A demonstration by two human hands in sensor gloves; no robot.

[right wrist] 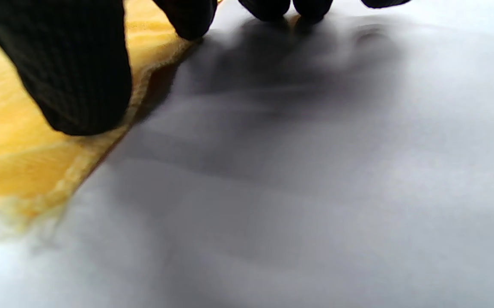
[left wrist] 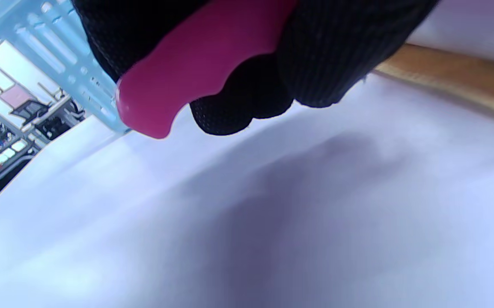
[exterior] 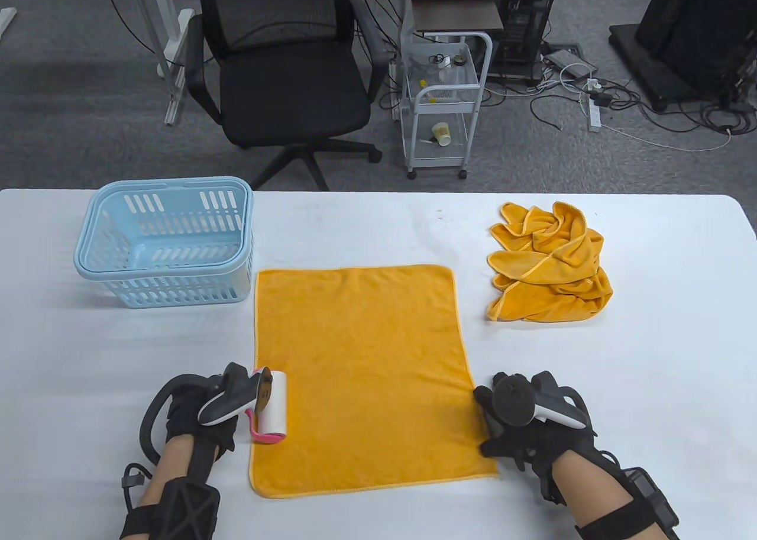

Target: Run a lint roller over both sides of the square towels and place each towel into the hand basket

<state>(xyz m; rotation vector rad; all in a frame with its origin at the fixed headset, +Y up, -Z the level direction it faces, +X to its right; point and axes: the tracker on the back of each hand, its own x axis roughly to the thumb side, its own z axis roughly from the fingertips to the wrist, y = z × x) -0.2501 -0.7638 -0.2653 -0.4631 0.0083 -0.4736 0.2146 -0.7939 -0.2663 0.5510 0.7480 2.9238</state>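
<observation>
Nearest the camera, two gloved forearms come in from the bottom edge. On the left, the left hand (exterior: 201,407) has its fingers curled round the pink handle of the lint roller (exterior: 271,406), whose white sticky drum sits on the near left edge of the flat towel (exterior: 361,374); that placing looks like the start of a pass across the cloth. Further back on that side, the hand basket (exterior: 165,241) stands just beyond the towel's far left corner, with nothing visible in it, so by my reading no towel is done yet. The flat towel lies spread in the middle of the table (exterior: 650,356), smoothed out so the roller can run over it. At its near right edge the right hand (exterior: 520,424) rests with fingers spread fairly wide, holding nothing, apparently pinning the cloth against dragging. Well to the right and further back sits the crumpled pile of towels (exterior: 550,262), waiting.

The left wrist view alone confirms the wrapped grip on the handle. The right wrist view shows a fingertip (right wrist: 80,77) down on the towel's hem while others touch bare table.
</observation>
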